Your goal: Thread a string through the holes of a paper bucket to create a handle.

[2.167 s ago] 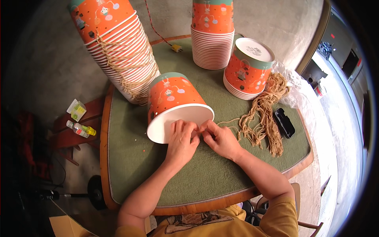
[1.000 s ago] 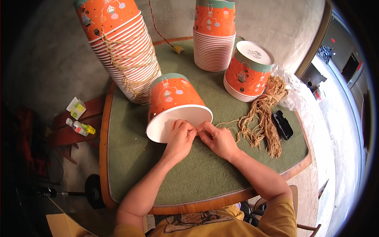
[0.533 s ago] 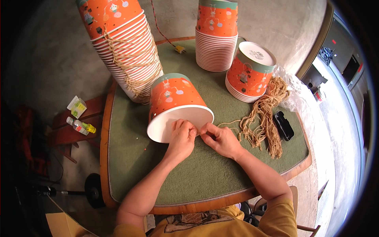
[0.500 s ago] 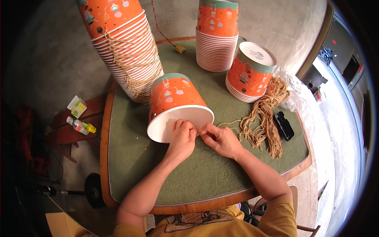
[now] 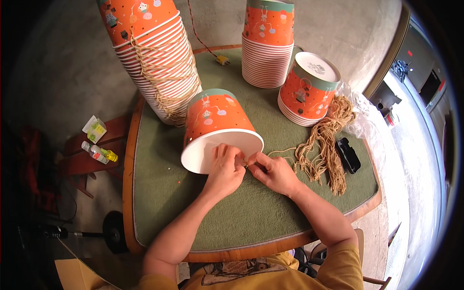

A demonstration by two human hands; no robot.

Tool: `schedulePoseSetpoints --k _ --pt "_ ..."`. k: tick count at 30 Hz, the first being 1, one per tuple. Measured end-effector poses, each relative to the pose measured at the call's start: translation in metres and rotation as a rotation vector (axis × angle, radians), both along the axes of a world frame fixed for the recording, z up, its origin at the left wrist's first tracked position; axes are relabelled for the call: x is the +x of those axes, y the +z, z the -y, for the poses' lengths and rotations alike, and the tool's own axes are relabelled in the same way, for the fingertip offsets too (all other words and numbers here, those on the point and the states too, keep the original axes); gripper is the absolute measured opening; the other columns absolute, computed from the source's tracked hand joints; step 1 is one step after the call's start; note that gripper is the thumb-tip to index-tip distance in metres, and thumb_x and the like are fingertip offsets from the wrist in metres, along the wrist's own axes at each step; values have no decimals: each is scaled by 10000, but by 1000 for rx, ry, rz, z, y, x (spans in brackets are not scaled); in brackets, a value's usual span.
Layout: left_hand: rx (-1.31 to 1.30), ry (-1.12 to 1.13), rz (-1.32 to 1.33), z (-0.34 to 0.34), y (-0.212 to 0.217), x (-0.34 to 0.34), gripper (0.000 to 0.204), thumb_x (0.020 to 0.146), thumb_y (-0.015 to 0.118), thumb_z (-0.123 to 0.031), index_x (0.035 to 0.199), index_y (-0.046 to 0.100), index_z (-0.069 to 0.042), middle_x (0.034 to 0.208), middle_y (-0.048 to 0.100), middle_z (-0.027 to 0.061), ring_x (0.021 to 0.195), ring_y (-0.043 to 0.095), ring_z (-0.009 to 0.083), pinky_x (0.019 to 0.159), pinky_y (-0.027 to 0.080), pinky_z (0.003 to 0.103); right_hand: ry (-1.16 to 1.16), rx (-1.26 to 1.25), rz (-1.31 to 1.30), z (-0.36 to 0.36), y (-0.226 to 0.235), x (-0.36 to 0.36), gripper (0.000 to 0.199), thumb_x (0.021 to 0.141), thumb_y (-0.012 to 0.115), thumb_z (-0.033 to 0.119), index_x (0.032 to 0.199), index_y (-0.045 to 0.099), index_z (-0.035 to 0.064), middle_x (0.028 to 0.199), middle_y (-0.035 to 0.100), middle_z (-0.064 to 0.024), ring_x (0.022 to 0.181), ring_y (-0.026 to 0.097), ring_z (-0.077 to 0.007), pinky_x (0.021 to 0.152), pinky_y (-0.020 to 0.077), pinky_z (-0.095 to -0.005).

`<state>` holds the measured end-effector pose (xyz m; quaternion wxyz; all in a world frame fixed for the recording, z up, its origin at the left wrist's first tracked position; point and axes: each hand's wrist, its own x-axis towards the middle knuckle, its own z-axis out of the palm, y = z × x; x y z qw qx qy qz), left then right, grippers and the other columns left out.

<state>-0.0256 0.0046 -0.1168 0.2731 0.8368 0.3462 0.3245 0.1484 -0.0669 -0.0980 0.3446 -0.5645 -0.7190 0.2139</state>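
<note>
An orange paper bucket (image 5: 217, 118) with a white inside lies on its side on the green table (image 5: 159, 193), its mouth facing me. My left hand (image 5: 224, 171) rests on the bucket's lower rim, fingers curled against it. My right hand (image 5: 275, 173) pinches a thin tan string (image 5: 282, 152) right at the rim, touching the left hand's fingertips. The string runs right toward a bundle of tan strings (image 5: 326, 145).
A tall leaning stack of orange buckets tied with string (image 5: 154, 58) stands at back left, a second stack (image 5: 268, 46) at back centre, a short upturned stack (image 5: 309, 89) at right. A black device (image 5: 348, 154) and clear plastic bag (image 5: 362, 116) lie beside the bundle. Small bottles (image 5: 99, 152) rest on a red stool.
Both hands stay at the bucket's rim with only small finger movements on the string. The bucket has not shifted.
</note>
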Motion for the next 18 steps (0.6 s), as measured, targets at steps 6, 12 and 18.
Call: schedulePoseSetpoints --k 6,12,18 --pt "6 -22 13 0 2 -1 288 783 601 25 1030 483 -63 1050 503 140 1010 458 379 899 395 500 4 4 -22 0 1 1 166 907 622 140 1053 547 116 787 683 -122 680 665 -352 594 529 -431" --pt "-78 -10 50 -5 -4 -2 169 831 615 8 967 536 -55 1057 505 131 1025 461 371 910 401 481 26 -2 -39 -1 1 3 166 904 626 136 1050 548 118 760 666 -133 675 661 -357 593 525 -433" --pt "-109 0 10 -4 -1 -2 129 856 597 13 959 547 -46 1065 504 134 1035 461 369 917 405 466 61 39 -14 -1 -3 11 189 884 642 133 1054 559 132 757 661 -125 670 660 -346 589 525 -434"
